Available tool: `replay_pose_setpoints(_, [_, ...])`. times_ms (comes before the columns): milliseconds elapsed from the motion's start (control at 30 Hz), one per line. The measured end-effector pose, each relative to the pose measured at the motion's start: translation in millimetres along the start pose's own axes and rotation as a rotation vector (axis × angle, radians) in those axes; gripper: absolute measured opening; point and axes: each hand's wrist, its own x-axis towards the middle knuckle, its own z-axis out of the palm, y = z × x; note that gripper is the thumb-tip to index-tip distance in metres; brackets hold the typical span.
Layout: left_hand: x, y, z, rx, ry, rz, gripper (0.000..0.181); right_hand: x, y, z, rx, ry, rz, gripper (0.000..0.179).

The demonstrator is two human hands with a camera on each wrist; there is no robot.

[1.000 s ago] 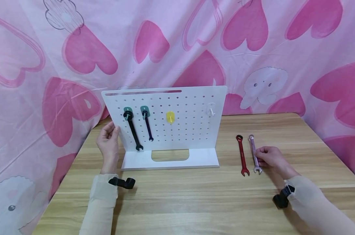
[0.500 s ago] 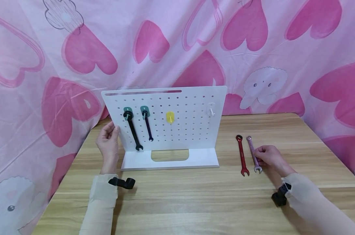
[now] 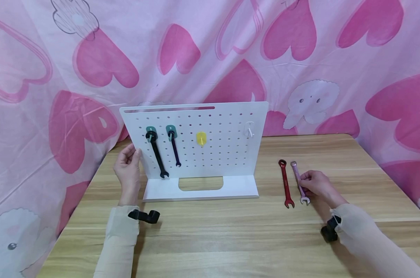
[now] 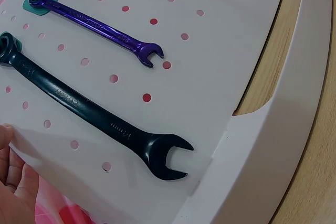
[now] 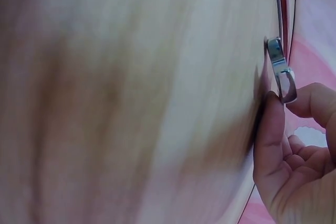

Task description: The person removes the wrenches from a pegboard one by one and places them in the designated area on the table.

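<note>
My left hand [image 3: 128, 170] pinches the left edge of a white pegboard stand [image 3: 210, 162] between thumb and fingers. Two wrenches hang on green hooks near that hand: a large dark green one [image 4: 79, 100] and a smaller purple one [image 4: 94, 23]. On the table to the right, my right hand [image 3: 317, 185] pinches a light purple wrench [image 3: 296, 172] by its shank. Its open end [image 5: 281, 72] shows silver in the right wrist view. Just left of it lies a red wrench [image 3: 285, 183], apart from my fingers.
A yellow hook [image 3: 201, 138] and a white hook [image 3: 249, 130] on the pegboard carry nothing. The stand rests on a wooden table [image 3: 223, 239]. Behind it hangs a pink curtain [image 3: 203, 85] with hearts.
The light purple wrench's ring end has swung slightly left, toward the red wrench. My right hand has shifted a little left and away from me. The left hand holds still.
</note>
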Motion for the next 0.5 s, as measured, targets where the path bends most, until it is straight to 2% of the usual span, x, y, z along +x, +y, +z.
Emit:
replay_pose_setpoints(267, [-1.1,1.0,-0.7,0.018,-0.006,-0.003,0.03,-0.3,-1.0,2.0,-0.062,0.018,-0.046,0.021])
replay_pose_setpoints(500, [-0.9,0.7,-0.6,0.035,-0.007,0.003,0.03,-2.5,-7.4,4.1,-0.159,0.049,-0.039,0.022])
